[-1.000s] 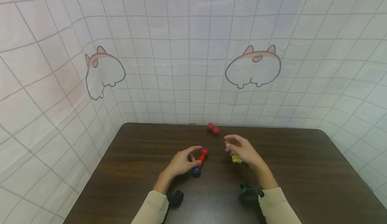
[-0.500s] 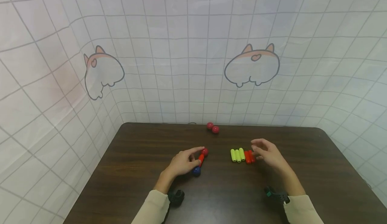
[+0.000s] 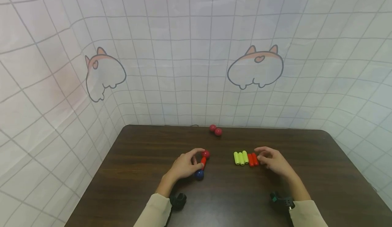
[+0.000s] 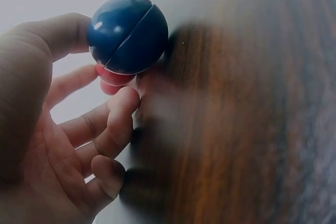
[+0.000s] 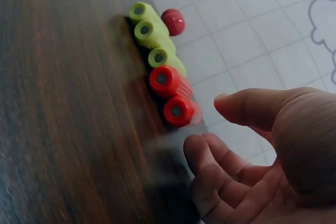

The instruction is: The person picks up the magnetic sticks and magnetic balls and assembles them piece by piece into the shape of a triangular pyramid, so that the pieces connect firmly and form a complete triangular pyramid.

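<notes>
Curving loosely beside red sticks (image 3: 251,159) is the right hand (image 3: 273,160); left of them, the left hand (image 3: 183,165) pinches a ball-tipped stick (image 3: 203,161).

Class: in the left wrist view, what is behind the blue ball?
Red pieces peek out below it; the blue ball covers the rest. The head view shows a red rod and red ball beyond it.

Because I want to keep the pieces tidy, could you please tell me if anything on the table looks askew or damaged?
No damage visible. Slightly askew: the yellow-green rod next to the red rods sits a bit farther back than the other two yellow-green ones, so their row looks uneven.
</notes>
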The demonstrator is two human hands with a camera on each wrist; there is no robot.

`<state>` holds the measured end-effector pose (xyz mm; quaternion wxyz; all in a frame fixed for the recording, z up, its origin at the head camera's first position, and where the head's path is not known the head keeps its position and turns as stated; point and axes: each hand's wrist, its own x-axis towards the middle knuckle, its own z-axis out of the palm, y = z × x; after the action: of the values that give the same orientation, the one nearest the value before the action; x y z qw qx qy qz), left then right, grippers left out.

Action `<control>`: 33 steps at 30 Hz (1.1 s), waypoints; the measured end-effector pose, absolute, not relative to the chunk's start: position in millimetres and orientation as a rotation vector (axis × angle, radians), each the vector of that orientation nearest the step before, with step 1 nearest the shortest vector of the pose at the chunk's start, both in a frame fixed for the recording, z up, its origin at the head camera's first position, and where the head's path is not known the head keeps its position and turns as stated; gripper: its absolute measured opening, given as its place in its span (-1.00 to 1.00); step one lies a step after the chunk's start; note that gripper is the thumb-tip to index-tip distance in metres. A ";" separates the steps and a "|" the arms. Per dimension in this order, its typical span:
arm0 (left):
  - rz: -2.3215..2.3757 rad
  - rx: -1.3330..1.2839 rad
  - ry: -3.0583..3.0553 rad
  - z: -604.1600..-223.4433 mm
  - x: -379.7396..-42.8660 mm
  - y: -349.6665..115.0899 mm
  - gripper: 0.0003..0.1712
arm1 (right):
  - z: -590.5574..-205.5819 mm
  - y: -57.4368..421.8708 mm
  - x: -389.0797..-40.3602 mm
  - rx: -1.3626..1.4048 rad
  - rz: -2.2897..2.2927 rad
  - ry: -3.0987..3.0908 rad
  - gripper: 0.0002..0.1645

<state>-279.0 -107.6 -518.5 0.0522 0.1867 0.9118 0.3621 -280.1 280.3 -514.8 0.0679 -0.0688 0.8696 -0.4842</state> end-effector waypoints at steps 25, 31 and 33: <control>1.140 0.573 2.756 -520.7 -280.2 -106.4 -0.44 | -515.8 281.3 -284.2 -0.165 -1.230 2.798 -0.65; 1.148 0.553 2.773 -522.7 -281.7 -106.8 -0.47 | -514.9 292.5 -284.2 -0.150 -1.191 2.822 -0.64; 1.147 0.553 2.779 -523.3 -282.2 -106.9 -0.47 | -515.2 294.5 -283.8 -0.143 -1.193 2.814 -0.63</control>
<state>-282.2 -106.9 -523.3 0.0422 0.1807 0.9083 0.3749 -283.8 294.5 -515.2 0.0409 -0.0468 0.9190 -0.3894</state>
